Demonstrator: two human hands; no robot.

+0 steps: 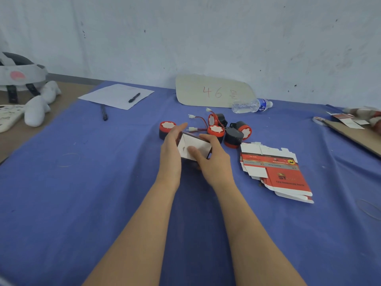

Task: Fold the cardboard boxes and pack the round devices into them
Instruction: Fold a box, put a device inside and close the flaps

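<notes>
Both my hands meet on one half-folded box (194,148), straight in front of me over the blue cloth (103,182); can't tell if it rests on the cloth or is lifted. My left hand (172,147) has its fingers nearly straight, laid flat along the box's left side to brace it. My right hand (210,162) grips the right side, fingers curled over the far edge & thumb pressing the white inner flap. To do this well, I think the left palm should keep that wall square while the thumb pushes the flap fully in, so the tab seats & doesn't spring back. The round devices (216,131), red & black w/ wires, sit just beyond my fingertips. Flat boxes (276,174) lie stacked near my right hand, on its right.
</notes>
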